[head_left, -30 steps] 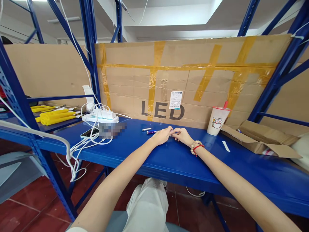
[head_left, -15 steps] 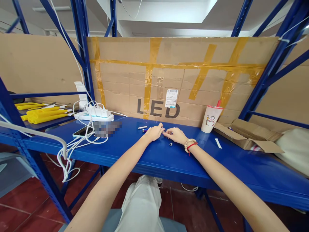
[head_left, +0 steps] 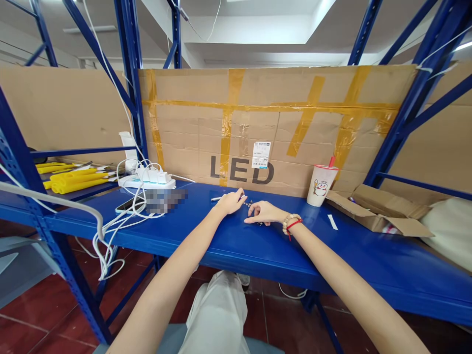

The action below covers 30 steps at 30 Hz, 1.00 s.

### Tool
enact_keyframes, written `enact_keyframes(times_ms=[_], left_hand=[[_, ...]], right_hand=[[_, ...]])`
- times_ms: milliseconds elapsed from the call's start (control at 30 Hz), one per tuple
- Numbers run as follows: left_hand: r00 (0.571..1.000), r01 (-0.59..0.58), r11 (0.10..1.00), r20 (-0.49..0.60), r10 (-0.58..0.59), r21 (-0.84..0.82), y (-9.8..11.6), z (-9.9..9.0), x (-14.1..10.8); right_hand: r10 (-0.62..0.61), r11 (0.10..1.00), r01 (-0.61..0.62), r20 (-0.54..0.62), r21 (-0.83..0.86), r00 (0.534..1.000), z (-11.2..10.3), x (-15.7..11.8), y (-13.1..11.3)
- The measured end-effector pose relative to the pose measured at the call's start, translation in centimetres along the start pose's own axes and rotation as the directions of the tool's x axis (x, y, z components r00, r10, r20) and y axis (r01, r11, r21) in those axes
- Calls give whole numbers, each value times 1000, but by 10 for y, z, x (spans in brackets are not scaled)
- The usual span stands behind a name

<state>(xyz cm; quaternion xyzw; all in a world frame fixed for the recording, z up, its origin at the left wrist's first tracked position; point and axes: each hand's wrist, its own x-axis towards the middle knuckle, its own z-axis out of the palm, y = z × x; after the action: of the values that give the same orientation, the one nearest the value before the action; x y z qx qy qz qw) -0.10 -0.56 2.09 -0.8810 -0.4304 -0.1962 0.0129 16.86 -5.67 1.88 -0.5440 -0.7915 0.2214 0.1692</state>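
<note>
My left hand (head_left: pixel 231 202) is over the blue table (head_left: pixel 221 241), its fingers closed on something small that I cannot make out. Just right of it, small metallic pieces (head_left: pixel 250 203) lie on the tabletop. My right hand (head_left: pixel 266 213), with a bead bracelet (head_left: pixel 290 223) and a red string at the wrist, has its thumb and index finger apart and seems to hold nothing. Another small dark piece lies partly hidden under it. Beyond my left hand a slim silver item (head_left: pixel 216 199) shows, partly covered.
A white cup (head_left: pixel 320 186) with a red straw stands at the right, beside an open cardboard box (head_left: pixel 376 209) and a white strip (head_left: pixel 333 222). At the left are a power strip (head_left: pixel 147 183), tangled white cables, a phone and yellow-handled tools (head_left: pixel 79 181).
My hands have moved apart, and the right thumb and index finger have opened. Small pieces now show between the hands. The camera view has shifted slightly.
</note>
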Motion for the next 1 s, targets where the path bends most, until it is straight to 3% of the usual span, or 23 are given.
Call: enact_keyframes(times_ms=[1000], left_hand=[[997, -73, 997, 25, 73, 3, 4, 1, 1]], right_hand=[[-88, 990, 75, -105, -122, 991, 15, 13, 5]])
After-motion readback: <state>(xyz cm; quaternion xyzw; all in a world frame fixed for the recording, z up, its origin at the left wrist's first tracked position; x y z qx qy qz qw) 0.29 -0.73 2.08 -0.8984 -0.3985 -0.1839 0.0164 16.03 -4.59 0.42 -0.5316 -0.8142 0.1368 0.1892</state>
